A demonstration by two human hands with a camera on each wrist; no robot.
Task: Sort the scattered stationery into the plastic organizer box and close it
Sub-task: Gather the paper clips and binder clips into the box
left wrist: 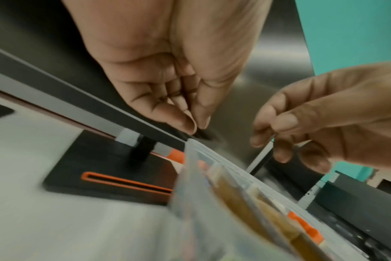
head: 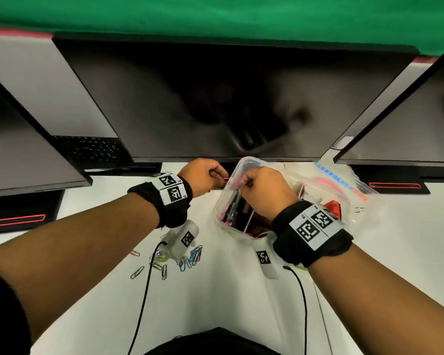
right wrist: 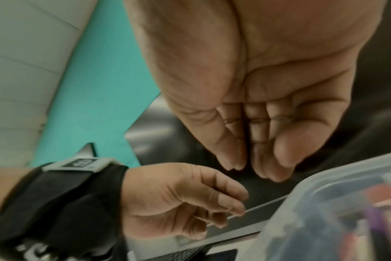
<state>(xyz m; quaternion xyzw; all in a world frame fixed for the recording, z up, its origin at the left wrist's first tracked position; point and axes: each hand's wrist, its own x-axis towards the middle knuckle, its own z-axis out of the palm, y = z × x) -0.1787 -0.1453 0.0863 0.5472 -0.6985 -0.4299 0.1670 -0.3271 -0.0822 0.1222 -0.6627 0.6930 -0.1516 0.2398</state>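
Note:
The clear plastic organizer box stands open on the white table, with pens and other stationery in its compartments. Above its far left part, my right hand has its fingers curled. In the left wrist view the right hand pinches a thin white-and-dark pen that points down over the box. My left hand hovers just left of the box's far corner, thumb and forefinger tips pressed together with nothing seen between them. Several coloured paper clips lie loose on the table below the left wrist.
A crumpled clear zip bag with blue print and a red object lie right of the box. Three dark monitors stand along the back; the middle one's lower edge is just beyond both hands. Black cables trail from both wrists.

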